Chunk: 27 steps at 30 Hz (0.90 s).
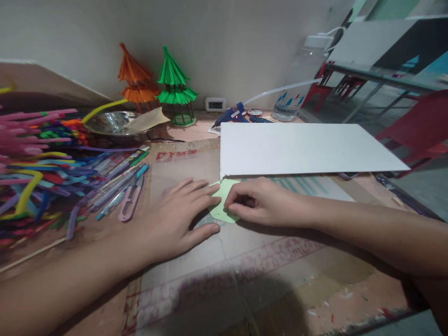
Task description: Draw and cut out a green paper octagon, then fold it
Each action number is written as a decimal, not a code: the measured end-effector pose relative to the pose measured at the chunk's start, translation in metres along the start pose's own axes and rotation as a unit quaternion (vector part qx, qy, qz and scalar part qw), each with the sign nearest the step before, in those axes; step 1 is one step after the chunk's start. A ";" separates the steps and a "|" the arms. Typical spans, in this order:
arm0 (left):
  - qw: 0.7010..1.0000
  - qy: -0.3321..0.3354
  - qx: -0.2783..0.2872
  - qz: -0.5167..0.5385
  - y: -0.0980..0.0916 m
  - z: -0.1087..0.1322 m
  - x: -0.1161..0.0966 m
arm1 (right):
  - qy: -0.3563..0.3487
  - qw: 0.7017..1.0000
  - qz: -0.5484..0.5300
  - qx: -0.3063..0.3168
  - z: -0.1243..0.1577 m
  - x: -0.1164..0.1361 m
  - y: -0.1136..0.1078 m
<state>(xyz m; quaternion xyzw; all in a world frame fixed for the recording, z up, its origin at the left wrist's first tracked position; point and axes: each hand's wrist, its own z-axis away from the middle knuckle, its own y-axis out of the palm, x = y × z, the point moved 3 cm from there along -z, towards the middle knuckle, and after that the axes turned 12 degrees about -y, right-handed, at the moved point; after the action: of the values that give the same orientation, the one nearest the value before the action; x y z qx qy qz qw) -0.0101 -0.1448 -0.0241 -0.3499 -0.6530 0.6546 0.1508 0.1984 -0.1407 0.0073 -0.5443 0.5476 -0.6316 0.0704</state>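
A light green paper piece with angled corners (221,205) lies flat on the cardboard-covered table. My left hand (187,205) rests palm down to its left, fingers spread, with the fingertips at the paper's left edge. Over the paper's right side, my right hand (261,200) is closed in a pinch, thumb and fingertips close to the surface. Whatever sits between those fingertips, if anything, is hidden or too small to make out. Just beyond the paper is the near left corner of a white board (301,149).
Pipe cleaners (31,172), pens and a pink cutter (129,200) crowd the left. Behind stand a metal bowl (112,122), orange (135,77) and green (177,84) tiered models, a blue glue gun (233,114) and a water bottle (297,84). Red chairs (420,123) are at right.
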 end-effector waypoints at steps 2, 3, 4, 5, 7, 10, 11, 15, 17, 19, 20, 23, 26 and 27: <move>1.000 -0.002 -0.001 0.000 0.000 0.001 0.000 | 0.004 0.999 -0.013 0.034 0.002 0.005 0.000; 1.000 -0.003 -0.003 0.001 0.000 0.001 0.000 | 0.008 0.998 -0.025 0.051 0.003 0.007 0.001; 1.000 -0.002 -0.005 0.002 0.000 0.001 0.001 | 0.011 0.997 -0.040 0.064 0.003 0.008 0.001; 1.000 -0.001 -0.007 0.004 0.000 0.002 0.001 | 0.013 0.996 -0.055 0.069 0.003 0.008 0.002; 1.000 0.003 -0.010 0.010 -0.001 0.002 0.001 | 0.016 0.997 -0.075 0.034 0.002 0.006 0.002; 1.000 0.009 -0.012 0.015 -0.001 0.002 0.000 | 0.006 0.997 -0.047 -0.053 0.000 -0.001 0.000; 1.000 0.010 -0.012 0.016 -0.001 0.002 0.001 | -0.003 0.998 -0.022 -0.061 0.000 -0.003 -0.001; 1.000 0.004 -0.012 0.018 0.000 0.001 0.001 | -0.034 0.998 0.046 -0.010 0.000 -0.002 0.001; 1.000 -0.001 -0.010 0.020 0.000 0.001 0.001 | -0.038 0.998 0.041 0.018 0.001 0.002 0.000; 1.000 -0.003 -0.007 0.019 0.000 0.001 0.001 | -0.051 0.998 0.031 0.035 0.003 0.008 0.000; 1.000 -0.002 -0.007 0.017 0.000 0.001 0.001 | -0.057 0.997 0.026 0.041 0.004 0.011 0.000; 1.000 0.000 -0.009 0.015 0.001 0.001 0.001 | -0.054 0.997 -0.004 0.060 0.006 0.016 0.002; 1.000 0.001 -0.015 0.019 0.001 0.002 0.001 | -0.045 0.997 -0.039 0.043 0.007 0.013 0.006; 1.000 0.002 -0.016 0.020 0.001 0.002 0.001 | -0.046 0.998 -0.034 0.011 0.006 0.010 0.005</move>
<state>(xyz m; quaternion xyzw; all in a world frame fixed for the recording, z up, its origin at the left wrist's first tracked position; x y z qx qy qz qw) -0.0116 -0.1459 -0.0251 -0.3667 -0.6559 0.6463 0.1327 0.1963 -0.1530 0.0084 -0.5904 0.5177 -0.6139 0.0805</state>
